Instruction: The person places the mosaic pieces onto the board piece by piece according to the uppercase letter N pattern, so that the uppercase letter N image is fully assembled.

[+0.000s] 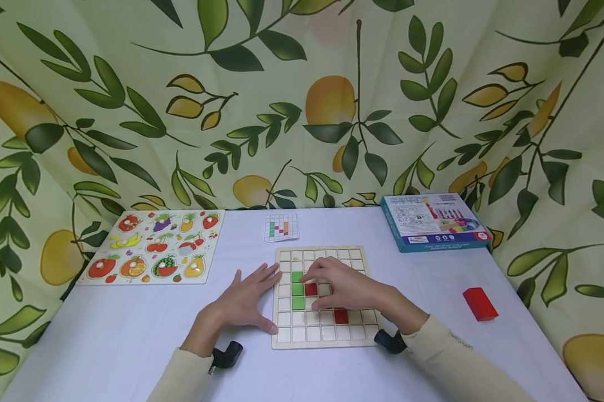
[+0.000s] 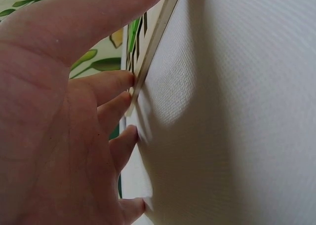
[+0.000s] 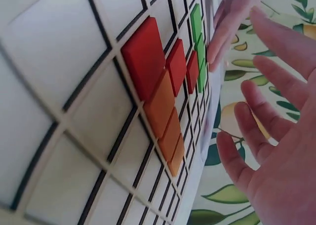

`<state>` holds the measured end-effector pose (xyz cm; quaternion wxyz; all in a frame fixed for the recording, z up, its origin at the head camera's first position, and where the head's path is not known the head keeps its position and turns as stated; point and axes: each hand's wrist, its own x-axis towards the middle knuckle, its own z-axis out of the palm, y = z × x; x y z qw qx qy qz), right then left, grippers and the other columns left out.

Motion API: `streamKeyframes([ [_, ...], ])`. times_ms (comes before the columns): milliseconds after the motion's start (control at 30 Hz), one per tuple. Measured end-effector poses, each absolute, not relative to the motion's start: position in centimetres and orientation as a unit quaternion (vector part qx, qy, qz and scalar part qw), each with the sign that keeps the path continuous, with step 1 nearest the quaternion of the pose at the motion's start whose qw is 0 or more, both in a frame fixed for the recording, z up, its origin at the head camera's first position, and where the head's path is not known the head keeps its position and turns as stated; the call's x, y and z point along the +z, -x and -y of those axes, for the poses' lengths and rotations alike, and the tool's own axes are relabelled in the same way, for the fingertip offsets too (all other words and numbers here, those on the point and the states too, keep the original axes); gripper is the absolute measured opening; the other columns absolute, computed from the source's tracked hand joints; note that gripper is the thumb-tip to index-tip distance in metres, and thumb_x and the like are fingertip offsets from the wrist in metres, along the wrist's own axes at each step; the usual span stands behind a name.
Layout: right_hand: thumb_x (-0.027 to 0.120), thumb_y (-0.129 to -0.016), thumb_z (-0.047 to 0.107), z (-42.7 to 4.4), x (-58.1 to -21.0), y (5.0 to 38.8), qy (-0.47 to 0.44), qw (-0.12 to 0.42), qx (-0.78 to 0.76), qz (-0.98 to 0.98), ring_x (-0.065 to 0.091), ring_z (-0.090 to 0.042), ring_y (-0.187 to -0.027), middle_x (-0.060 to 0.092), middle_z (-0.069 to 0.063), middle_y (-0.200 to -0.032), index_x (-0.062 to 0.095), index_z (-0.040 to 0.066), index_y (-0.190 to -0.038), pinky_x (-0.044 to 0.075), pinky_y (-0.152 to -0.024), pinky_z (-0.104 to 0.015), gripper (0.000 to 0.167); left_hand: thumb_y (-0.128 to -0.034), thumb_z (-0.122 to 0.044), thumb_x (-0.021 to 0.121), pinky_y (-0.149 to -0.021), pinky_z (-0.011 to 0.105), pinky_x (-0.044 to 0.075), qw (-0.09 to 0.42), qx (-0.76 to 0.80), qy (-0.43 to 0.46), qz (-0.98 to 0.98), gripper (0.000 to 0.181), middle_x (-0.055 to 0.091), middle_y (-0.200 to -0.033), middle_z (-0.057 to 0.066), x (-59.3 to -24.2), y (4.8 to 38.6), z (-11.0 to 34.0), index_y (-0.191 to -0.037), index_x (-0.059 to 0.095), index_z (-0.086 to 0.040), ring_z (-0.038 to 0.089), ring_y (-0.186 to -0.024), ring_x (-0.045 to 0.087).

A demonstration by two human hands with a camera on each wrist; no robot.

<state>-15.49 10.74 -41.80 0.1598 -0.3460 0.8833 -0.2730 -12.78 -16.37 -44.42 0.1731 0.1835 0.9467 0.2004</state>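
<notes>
A wooden grid board lies flat on the table. My left hand is spread out at its left side, thumb and fingertips touching the edge; the left wrist view shows fingertips against that edge. Above the middle of the board hovers my right hand, fingers slightly bent. In the right wrist view its fingers are apart from the board and hold nothing. Green tiles form a column on the left. Red tiles run diagonally, and orange tiles, covered by my hand in the head view, adjoin the nearest red one.
Behind the board lies a small card with a coloured grid pattern. A fruit puzzle board is at the back left, a boxed bead set at the back right. A red block lies on the right. A leaf-patterned curtain hangs behind.
</notes>
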Motion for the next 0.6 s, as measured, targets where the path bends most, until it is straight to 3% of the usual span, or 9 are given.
streamKeyframes([
  [200,0.084,-0.084,0.035,-12.4,-41.5,15.1,0.340,0.154,-0.289,-0.882,0.052,-0.019,-0.133,0.062,0.006,-0.137,0.068,0.024,-0.133,0.048,-0.114,-0.052,0.052,-0.0606,-0.056,0.092,-0.125,0.074,0.006,0.174,0.204,-0.180,-0.946,0.115,0.026,-0.172,-0.005,-44.5,12.9,16.2,-0.158,0.040,-0.022,0.027,-0.163,0.015],
  [600,0.086,-0.081,0.032,-18.7,-41.0,14.4,0.271,0.127,-0.303,-0.905,0.052,-0.030,-0.139,0.062,0.000,-0.142,0.067,0.022,-0.133,0.049,-0.111,-0.058,0.056,-0.0609,-0.055,0.093,-0.125,0.073,0.004,0.177,0.203,-0.179,-0.946,0.116,0.024,-0.172,-0.006,-44.5,12.8,16.4,-0.159,0.039,-0.022,0.026,-0.163,0.014],
])
